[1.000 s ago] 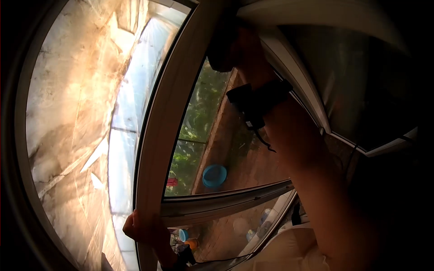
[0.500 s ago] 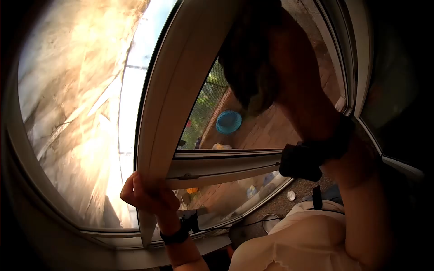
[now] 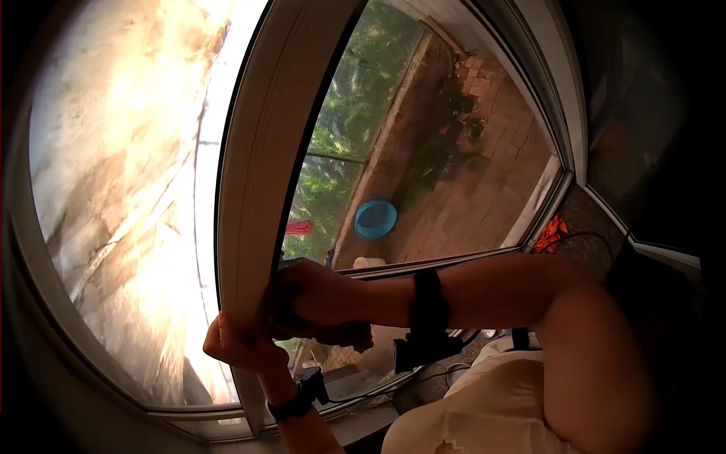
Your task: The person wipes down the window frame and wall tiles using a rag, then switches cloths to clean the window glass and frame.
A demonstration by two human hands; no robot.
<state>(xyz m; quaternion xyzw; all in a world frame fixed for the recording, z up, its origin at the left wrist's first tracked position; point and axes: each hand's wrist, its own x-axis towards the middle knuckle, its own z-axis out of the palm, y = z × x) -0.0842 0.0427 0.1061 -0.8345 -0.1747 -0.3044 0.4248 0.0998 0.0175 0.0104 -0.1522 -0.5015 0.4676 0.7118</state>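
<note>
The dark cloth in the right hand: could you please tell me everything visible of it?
The dark cloth looks like soft fabric; the shade hides any pattern. It is bunched in the right hand, at the window frame upright, close to the left hand; whether it touches that hand is unclear. A loose, uneven end sticks out below the right hand.

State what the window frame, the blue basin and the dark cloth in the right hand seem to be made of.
Window frame: probably plastic or painted metal, smooth and dull; its long, even faces fit either.

Blue basin: likely smooth plastic, from its bright, solid blue.

Dark cloth: apparently matte fabric, judging by its limp, bunched edge below the right hand; the fibre cannot be told.
</note>
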